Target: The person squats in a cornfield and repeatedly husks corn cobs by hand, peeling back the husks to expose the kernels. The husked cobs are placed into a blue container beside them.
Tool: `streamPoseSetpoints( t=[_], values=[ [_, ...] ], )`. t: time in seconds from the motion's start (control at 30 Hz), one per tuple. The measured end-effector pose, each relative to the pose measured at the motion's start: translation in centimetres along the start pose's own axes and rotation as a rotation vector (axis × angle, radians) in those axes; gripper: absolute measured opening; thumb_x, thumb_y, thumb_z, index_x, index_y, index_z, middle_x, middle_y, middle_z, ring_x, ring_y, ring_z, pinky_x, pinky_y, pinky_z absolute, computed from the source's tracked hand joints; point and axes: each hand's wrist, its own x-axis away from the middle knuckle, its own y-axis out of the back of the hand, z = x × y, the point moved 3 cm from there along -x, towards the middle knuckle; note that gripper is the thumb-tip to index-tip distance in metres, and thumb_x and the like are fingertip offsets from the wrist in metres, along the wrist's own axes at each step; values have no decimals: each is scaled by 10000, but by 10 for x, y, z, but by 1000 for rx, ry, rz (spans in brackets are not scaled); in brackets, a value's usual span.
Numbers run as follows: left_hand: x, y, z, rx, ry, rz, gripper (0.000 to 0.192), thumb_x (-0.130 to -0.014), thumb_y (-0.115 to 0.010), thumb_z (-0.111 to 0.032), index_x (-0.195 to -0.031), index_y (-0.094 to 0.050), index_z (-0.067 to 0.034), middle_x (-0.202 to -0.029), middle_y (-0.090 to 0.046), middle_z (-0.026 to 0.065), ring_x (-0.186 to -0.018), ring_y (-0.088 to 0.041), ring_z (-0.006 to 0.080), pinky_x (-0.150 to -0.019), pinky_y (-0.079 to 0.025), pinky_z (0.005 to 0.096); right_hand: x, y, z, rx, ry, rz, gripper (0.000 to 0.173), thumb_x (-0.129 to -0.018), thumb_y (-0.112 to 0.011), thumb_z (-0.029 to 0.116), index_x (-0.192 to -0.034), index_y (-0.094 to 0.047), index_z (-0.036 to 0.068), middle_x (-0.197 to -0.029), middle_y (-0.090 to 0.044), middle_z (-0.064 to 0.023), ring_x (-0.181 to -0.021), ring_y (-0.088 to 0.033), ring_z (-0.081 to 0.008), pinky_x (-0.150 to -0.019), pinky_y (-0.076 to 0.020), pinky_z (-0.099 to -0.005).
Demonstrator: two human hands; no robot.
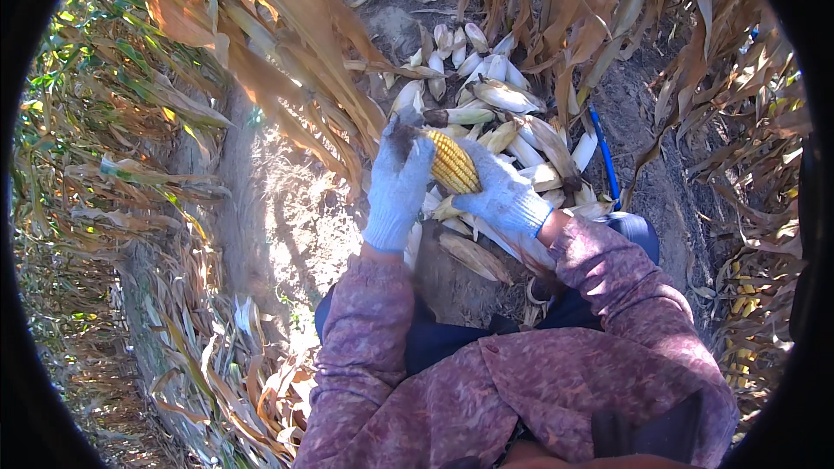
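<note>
Between my hands is an ear of corn with its yellow kernels bare. My left hand, in a white knit glove, grips around its upper end. A dark brown patch shows at those fingers; whether it is corn silk or a stain I cannot tell. My right hand, in a matching glove with a blue cuff edge, holds the lower end, with pale husk hanging beneath it. Under and beyond both hands lies a pile of corn ears in their husks. One loose husked ear rests nearer my legs.
Dry corn stalks and leaves lean in from the upper left, close to my left hand. More dry stalks stand beyond the pile. A blue rod lies right of the pile. Yellow cobs lie among leaves at far right.
</note>
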Motion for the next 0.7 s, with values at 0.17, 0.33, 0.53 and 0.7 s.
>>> streamPoseSetpoints(
  t=[0.17, 0.33, 0.53, 0.7],
  values=[
    [-1, -9, 0, 354, 266, -82, 426, -1111, -375, -330, -1099, -626, 13, -1110, -708, 192, -969, -674, 266, -888, -565, 393, 3, -7, -10, 11, 65, 105, 798, -786, -782, 131, -1488, -412, 44, -1329, -595, -178, -1257, -577, -243, -1081, -453, -370],
    [-1, -6, 14, 642, 410, -340, 385, -1108, -402, -335, -1050, -615, -19, -955, -682, 121, -867, -651, 245, -820, -567, 384, -1, -6, 14, -167, 36, 218, 811, -783, -783, 116, -1484, -392, -5, -1342, -587, -161, -1281, -548, -224, -1107, -429, -363],
    [-7, -14, 13, 774, 598, -566, 302, -1103, -438, -292, -1153, -586, -34, -780, -560, 31, -728, -566, 179, -738, -530, 332, 4, -16, 2, -295, -58, 219, 824, -827, -762, 117, -1510, -316, -2, -1384, -530, -134, -1299, -510, -216, -1115, -411, -373],
    [-8, -5, 30, 871, 559, -427, 279, -1104, -435, -299, -1138, -594, -73, -621, -396, -59, -511, -370, 77, -510, -382, 262, 5, -25, -12, -477, -70, 72, 800, -897, -735, 134, -1529, -260, 11, -1406, -498, -117, -1281, -506, -205, -1096, -423, -355]
  ],
)
